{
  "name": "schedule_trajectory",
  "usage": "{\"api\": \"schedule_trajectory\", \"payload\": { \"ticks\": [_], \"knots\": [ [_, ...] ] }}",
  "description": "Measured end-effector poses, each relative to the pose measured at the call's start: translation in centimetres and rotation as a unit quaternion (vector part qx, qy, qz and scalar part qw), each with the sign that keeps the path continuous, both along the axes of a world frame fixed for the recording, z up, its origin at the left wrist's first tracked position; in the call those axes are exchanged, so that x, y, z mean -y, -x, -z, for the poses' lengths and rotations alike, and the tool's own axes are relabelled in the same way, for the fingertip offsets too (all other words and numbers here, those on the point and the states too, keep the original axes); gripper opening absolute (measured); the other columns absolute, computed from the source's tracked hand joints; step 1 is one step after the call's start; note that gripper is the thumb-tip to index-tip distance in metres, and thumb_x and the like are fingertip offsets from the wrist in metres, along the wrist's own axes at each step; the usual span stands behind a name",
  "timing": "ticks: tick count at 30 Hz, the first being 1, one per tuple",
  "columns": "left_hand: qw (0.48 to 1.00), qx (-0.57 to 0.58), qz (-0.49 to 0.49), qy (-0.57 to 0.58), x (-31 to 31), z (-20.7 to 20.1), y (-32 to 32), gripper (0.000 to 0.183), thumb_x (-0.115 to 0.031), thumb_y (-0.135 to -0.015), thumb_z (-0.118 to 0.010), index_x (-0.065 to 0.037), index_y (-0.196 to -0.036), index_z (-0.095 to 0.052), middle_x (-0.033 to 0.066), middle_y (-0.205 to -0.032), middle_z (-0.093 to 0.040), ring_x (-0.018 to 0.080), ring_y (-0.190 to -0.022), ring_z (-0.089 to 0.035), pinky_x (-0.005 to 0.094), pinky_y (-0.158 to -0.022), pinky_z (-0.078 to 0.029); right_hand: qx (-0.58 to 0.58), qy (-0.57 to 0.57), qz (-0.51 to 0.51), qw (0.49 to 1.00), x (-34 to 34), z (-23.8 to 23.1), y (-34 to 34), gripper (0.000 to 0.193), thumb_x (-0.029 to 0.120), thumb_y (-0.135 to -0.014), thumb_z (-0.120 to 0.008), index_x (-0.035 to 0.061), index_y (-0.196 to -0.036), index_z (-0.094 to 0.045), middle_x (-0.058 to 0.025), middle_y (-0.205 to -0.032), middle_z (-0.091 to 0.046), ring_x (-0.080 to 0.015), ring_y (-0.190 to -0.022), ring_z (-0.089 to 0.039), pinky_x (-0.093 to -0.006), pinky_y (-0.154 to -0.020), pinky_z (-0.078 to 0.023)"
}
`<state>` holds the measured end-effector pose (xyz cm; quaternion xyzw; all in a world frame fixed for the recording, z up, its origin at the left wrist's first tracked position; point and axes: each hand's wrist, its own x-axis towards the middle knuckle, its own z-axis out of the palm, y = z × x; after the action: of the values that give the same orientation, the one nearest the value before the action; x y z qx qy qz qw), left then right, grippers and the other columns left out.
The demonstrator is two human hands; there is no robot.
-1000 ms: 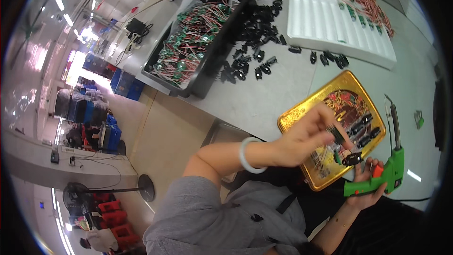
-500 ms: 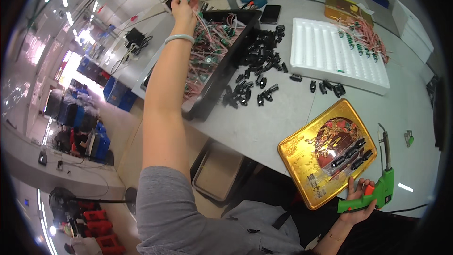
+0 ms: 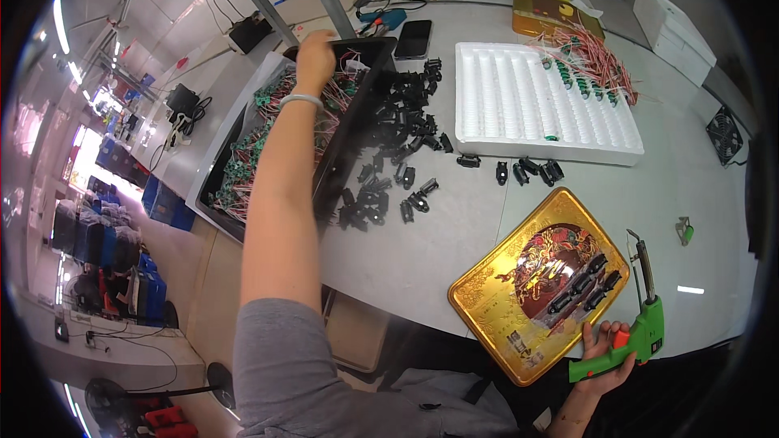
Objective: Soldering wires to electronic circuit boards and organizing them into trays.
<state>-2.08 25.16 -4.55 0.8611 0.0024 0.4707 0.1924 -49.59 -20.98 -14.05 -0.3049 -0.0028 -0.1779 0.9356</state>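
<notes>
My left hand point(image 3: 315, 63) reaches to the far end of a black bin point(image 3: 350, 131) heaped with small green circuit boards on pink wires point(image 3: 243, 161). Its fingers point down and away and are partly hidden, so I cannot tell whether they hold anything. Low on the right, my right hand point(image 3: 602, 357) is wrapped round the handle of a green soldering gun point(image 3: 647, 332) with an orange trigger, its metal tip pointing up and away. Beside it lies a gold tin lid point(image 3: 485, 296) carrying several black plastic housings point(image 3: 580, 284).
Many loose black housings point(image 3: 406, 113) lie right of the bin. A white foam tray point(image 3: 548, 151) holds several wired green boards point(image 3: 578, 81). Farther back are a phone point(image 3: 414, 39) and a gold box point(image 3: 527, 24). A small fan point(image 3: 724, 134) stands at the right.
My left hand has come down from above the bin's far end to its contents. The view has shifted, showing more of the bin. My right hand still grips the soldering gun.
</notes>
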Motion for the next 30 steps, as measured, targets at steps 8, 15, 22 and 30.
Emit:
{"api": "schedule_trajectory", "payload": {
  "ticks": [8,15,22,30],
  "knots": [
    [0.852,-0.387,-0.098,-0.339,-0.2,2.7,1.6,0.051,-0.047,-0.086,-0.033,-0.015,-0.125,-0.040,0.0072,-0.130,-0.040,0.0261,-0.125,-0.027,0.0565,-0.099,-0.011,-0.008,-0.032,0.015,0.999,0.4,0.3,-0.3,0.046,0.036,-0.082,-0.048,0.0020,-0.111,-0.039,-0.0112,-0.104,-0.043,-0.0242,-0.104,-0.041,-0.0565,-0.093,-0.032],
    [0.963,-0.029,0.001,-0.268,11.5,-3.0,-0.2,0.018,-0.024,-0.075,-0.051,-0.014,-0.081,-0.065,0.0050,-0.083,-0.062,0.0273,-0.086,-0.054,0.0489,-0.085,-0.032,-0.005,-0.034,0.008,0.999,0.2,0.0,-0.5,0.044,0.036,-0.081,-0.049,0.0031,-0.109,-0.039,-0.0102,-0.102,-0.043,-0.0235,-0.103,-0.041,-0.0564,-0.092,-0.035],
    [0.902,-0.061,0.199,-0.377,32.2,0.5,-1.7,0.016,-0.013,-0.075,-0.053,-0.016,-0.084,-0.066,0.0040,-0.091,-0.061,0.0230,-0.096,-0.049,0.0492,-0.092,-0.027,-0.016,-0.058,0.025,0.998,0.3,0.0,0.0,0.049,0.038,-0.078,-0.052,0.0013,-0.108,-0.041,-0.0124,-0.101,-0.045,-0.0243,-0.104,-0.041,-0.0589,-0.093,-0.032],
    [0.900,-0.348,0.261,-0.004,37.3,7.0,-13.6,0.028,-0.019,-0.082,-0.042,-0.014,-0.100,-0.062,0.0072,-0.116,-0.053,0.0259,-0.112,-0.041,0.0504,-0.097,-0.025,-0.040,-0.064,0.005,0.997,0.2,0.1,-0.1,0.047,0.039,-0.075,-0.054,0.0039,-0.104,-0.044,-0.0092,-0.098,-0.047,-0.0223,-0.102,-0.044,-0.0595,-0.090,-0.035]
  ]
}}
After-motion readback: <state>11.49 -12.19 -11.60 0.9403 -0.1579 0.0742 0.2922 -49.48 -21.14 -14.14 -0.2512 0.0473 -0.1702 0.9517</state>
